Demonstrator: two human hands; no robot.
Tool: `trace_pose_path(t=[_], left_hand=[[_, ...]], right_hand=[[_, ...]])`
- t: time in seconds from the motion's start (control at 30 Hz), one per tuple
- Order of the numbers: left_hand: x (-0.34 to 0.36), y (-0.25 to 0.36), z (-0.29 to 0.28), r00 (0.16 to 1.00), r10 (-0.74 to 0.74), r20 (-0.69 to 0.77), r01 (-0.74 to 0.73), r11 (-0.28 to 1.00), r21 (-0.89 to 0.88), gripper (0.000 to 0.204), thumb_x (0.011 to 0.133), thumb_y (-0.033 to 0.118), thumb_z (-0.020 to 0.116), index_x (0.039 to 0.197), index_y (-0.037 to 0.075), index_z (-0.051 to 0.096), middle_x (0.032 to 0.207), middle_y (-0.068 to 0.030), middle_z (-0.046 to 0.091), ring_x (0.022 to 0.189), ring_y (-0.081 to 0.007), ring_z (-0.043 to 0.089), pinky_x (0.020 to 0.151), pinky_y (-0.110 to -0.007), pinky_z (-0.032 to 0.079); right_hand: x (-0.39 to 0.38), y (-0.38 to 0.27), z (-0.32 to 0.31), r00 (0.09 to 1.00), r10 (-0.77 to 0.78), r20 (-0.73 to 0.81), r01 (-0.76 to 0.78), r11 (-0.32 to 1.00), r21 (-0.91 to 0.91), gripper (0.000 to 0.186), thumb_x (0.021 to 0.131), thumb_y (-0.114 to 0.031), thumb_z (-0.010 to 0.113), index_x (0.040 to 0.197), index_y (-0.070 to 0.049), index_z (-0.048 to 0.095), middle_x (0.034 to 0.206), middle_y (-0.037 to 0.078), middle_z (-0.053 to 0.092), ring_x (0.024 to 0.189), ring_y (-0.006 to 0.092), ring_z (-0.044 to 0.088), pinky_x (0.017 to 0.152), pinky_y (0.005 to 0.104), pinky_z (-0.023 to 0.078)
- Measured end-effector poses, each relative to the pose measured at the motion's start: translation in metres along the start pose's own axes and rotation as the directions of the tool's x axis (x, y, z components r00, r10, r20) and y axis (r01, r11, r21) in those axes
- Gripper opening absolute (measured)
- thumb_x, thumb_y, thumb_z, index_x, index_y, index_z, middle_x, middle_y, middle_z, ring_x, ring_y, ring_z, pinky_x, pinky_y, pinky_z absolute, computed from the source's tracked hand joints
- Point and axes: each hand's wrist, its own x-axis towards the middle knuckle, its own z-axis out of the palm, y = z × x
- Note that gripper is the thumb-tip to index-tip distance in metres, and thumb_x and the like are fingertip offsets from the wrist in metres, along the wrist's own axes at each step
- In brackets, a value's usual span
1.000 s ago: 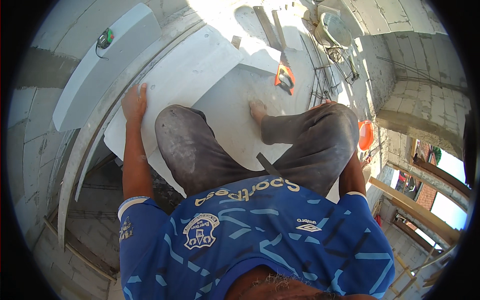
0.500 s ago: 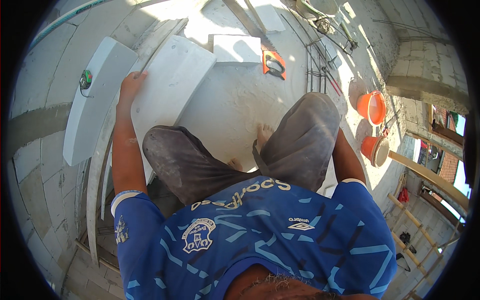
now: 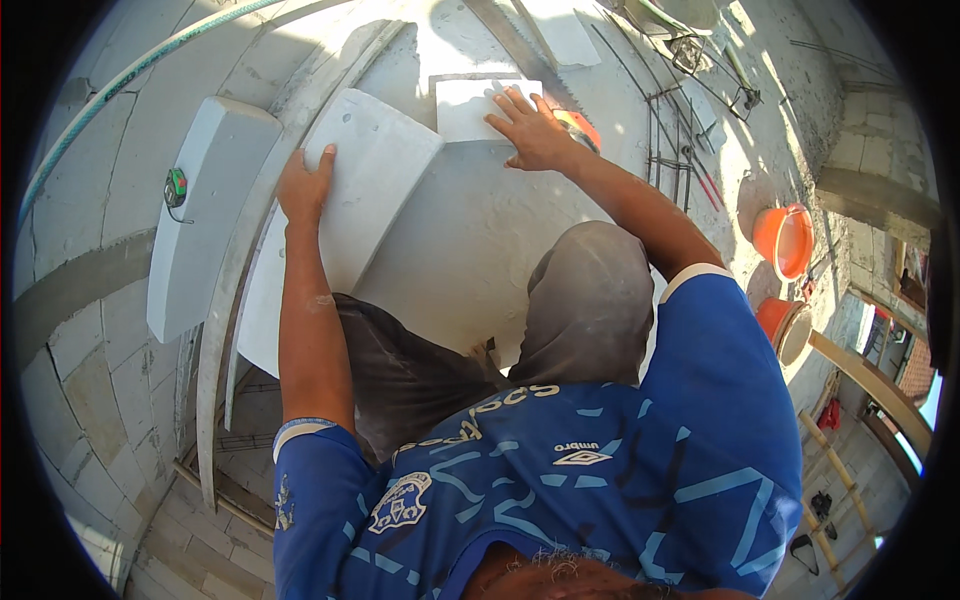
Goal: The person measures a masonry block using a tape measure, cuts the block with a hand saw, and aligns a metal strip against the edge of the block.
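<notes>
On top of wall | left hand [image 3: 305, 185] pressing flat, fingers spread, steadying big white block [image 3: 350, 220] | right hand [image 3: 530, 130] lying open on small block [image 3: 470, 105], keeping it seated.

Blue patterned short-sleeved jersey, dusty grey trousers

Single head-worn fisheye view, looking steeply down from above the person's chest, close over knees and white blocks [image 3: 370, 190]
</notes>
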Motion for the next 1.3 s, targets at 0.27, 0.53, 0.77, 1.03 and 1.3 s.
trace_pose_path(t=[0.27, 0.53, 0.77, 1.03, 1.3], left_hand=[[0.005, -0.001, 0.022, 0.976, 0.027, -0.218, -0.010, 0.997, 0.079, 0.063, 0.096, 0.061, 0.051, 0.117, 0.004, 0.067, 0.113, -0.0193, 0.069, 0.107, -0.0373, 0.063, 0.095, -0.052, 0.044], [0.004, 0.008, 0.016, 0.970, -0.022, -0.241, 0.020, 1.000, -0.011, 0.052, 0.099, 0.052, 0.054, 0.114, 0.004, 0.067, 0.109, -0.0167, 0.069, 0.104, -0.0349, 0.062, 0.093, -0.047, 0.043], [0.011, 0.005, 0.023, 0.967, 0.045, -0.250, -0.063, 0.996, -0.062, 0.046, 0.100, 0.050, 0.053, 0.111, 0.007, 0.068, 0.101, -0.0114, 0.068, 0.098, -0.0304, 0.060, 0.090, -0.044, 0.042], [0.013, -0.003, 0.017, 0.978, 0.000, -0.207, 0.010, 0.999, 0.050, 0.050, 0.101, 0.050, 0.050, 0.116, 0.006, 0.070, 0.109, -0.0160, 0.071, 0.102, -0.0343, 0.066, 0.091, -0.050, 0.047], [0.009, -0.003, 0.029, 0.949, 0.041, -0.314, -0.014, 0.996, 0.090, 0.054, 0.101, 0.053, 0.046, 0.119, 0.007, 0.069, 0.112, -0.0161, 0.071, 0.106, -0.0366, 0.065, 0.093, -0.050, 0.046]], right_hand=[[0.057, -0.004, 0.075, 0.979, 0.063, -0.194, -0.058, 0.998, 0.028, 0.090, 0.076, -0.047, 0.082, 0.151, -0.019, 0.042, 0.161, 0.018, 0.030, 0.151, 0.0430, 0.021, 0.112, 0.0664, 0.028], [0.153, 0.020, 0.067, 0.924, 0.334, -0.186, -0.330, 0.943, 0.055, 0.081, 0.086, -0.045, 0.074, 0.152, -0.012, 0.040, 0.156, 0.028, 0.032, 0.145, 0.0517, 0.025, 0.111, 0.0657, 0.026], [0.223, 0.047, 0.057, 0.912, 0.407, -0.044, -0.402, 0.911, 0.086, 0.083, 0.091, -0.055, 0.066, 0.157, -0.015, 0.035, 0.163, 0.027, 0.022, 0.151, 0.0504, 0.016, 0.118, 0.0656, 0.017], [0.006, 0.080, 0.056, 0.760, 0.650, -0.027, -0.607, 0.723, 0.330, 0.049, 0.084, -0.032, 0.072, 0.124, -0.006, 0.063, 0.125, 0.018, 0.062, 0.120, 0.0378, 0.057, 0.102, 0.0515, 0.043], [-0.075, 0.059, 0.127, 0.790, 0.564, 0.241, -0.601, 0.790, 0.122, 0.041, 0.081, -0.018, 0.070, 0.119, -0.005, 0.062, 0.125, 0.018, 0.061, 0.123, 0.0326, 0.056, 0.102, 0.0480, 0.042]])
